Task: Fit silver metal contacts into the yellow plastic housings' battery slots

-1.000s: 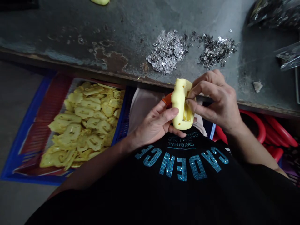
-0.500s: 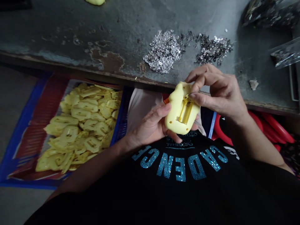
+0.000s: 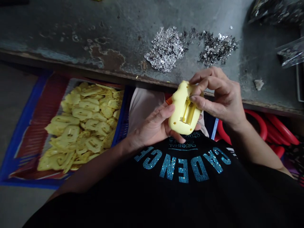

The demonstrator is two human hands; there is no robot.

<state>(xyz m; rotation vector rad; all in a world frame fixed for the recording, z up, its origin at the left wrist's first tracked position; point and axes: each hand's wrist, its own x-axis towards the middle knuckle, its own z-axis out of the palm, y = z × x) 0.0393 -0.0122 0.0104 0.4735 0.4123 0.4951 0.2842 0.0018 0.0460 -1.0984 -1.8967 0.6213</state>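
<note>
A pale yellow plastic shell [image 3: 179,118], with a battery compartment in its face and small round holes near its edge, is tilted up before my chest. My left hand [image 3: 158,125] is closed round it, thumb on the near left edge and fingers underneath. At the compartment's upper end, my right hand [image 3: 215,93] pinches thumb against fingers around a small metal piece [image 3: 195,96], mostly hidden by the fingertips. A metal contact shows at the compartment's lower end. Beyond the hands, two piles of small shiny metal pieces [image 3: 166,49] lie on the worktable.
To the left, a blue crate [image 3: 30,117] holds many yellow plastic shells [image 3: 85,114]. The grey worktable [image 3: 133,28] has a worn edge. Clear plastic bags [image 3: 292,52] of metal parts lie at its right. Red rings [image 3: 256,123] are below the table edge.
The shell has shifted slightly to the right in the view. My right fingertips remain at the compartment's upper end, with the thumb drawn slightly back. My left hand keeps its hold.
</note>
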